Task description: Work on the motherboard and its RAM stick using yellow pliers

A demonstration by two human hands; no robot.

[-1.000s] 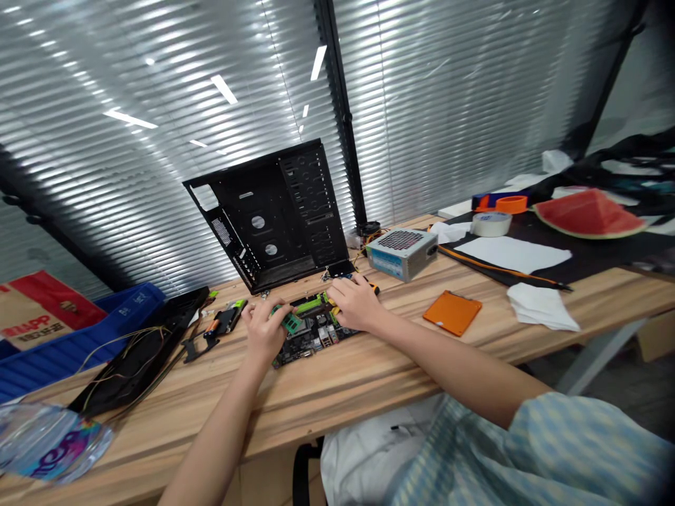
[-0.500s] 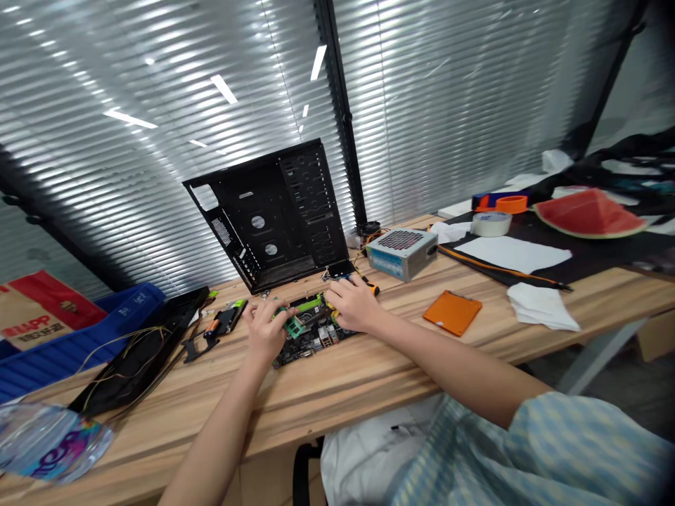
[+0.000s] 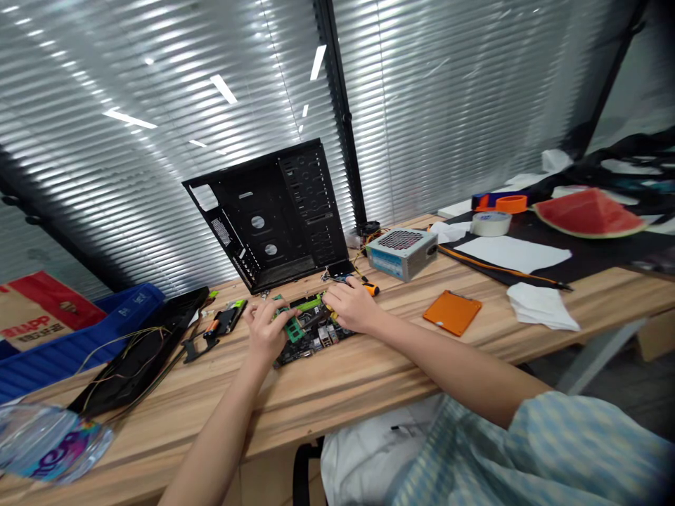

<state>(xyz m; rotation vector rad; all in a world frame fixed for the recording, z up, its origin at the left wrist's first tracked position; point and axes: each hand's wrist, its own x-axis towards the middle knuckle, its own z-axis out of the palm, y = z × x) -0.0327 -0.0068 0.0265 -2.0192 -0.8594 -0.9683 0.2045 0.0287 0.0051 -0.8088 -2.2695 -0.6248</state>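
The left hand (image 3: 266,330) had pinched a small flat green memory stick (image 3: 293,330) and dipped it lower over the black motherboard (image 3: 298,355) lying on the pale wooden desk (image 3: 369,372), while the curled right hand (image 3: 352,303) rested beside it, its grip impossible to tell.

**Only "APP" Could Be Read**

Large letters ending in "APP" stood on the front of the cardboard box (image 3: 31,323) at the far left; those before them were unclear. Purple lettering on the crumpled plastic bag (image 3: 53,443) could not be read. The labels on the power supply (image 3: 401,253), the blue bin (image 3: 79,351) and the motherboard (image 3: 311,344) were too small to read.
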